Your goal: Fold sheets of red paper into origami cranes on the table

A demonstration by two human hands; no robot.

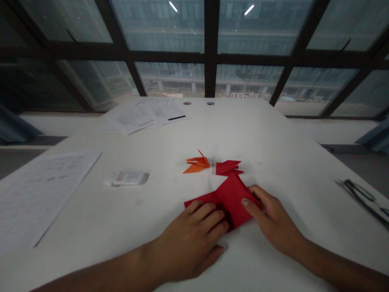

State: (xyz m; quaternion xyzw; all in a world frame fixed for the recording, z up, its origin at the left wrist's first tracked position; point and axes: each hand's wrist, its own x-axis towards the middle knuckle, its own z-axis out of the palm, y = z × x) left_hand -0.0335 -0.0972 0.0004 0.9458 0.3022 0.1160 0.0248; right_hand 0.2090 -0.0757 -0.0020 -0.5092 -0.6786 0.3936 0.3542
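Note:
A folded sheet of red origami paper [234, 198] lies partly on the white table, its right part tilted up. My right hand [270, 215] pinches its right edge, thumb on the near face and fingers behind. My left hand [194, 235] lies over the left part of the paper, fingers bent and pressing down, thumb apart on the table side. Those left fingers hide the lower left of the sheet. Just beyond the paper sit a folded orange paper figure [197, 163] and a folded red paper figure [227, 167], the red one close to the sheet's top corner.
To the left lies a small white packet [127, 178] with printing. Printed sheets [45, 190] cover the left table edge, and more papers [146, 115] lie at the back left. Black-framed glasses [361, 192] rest near the right edge. Windows stand beyond the white table [273, 142].

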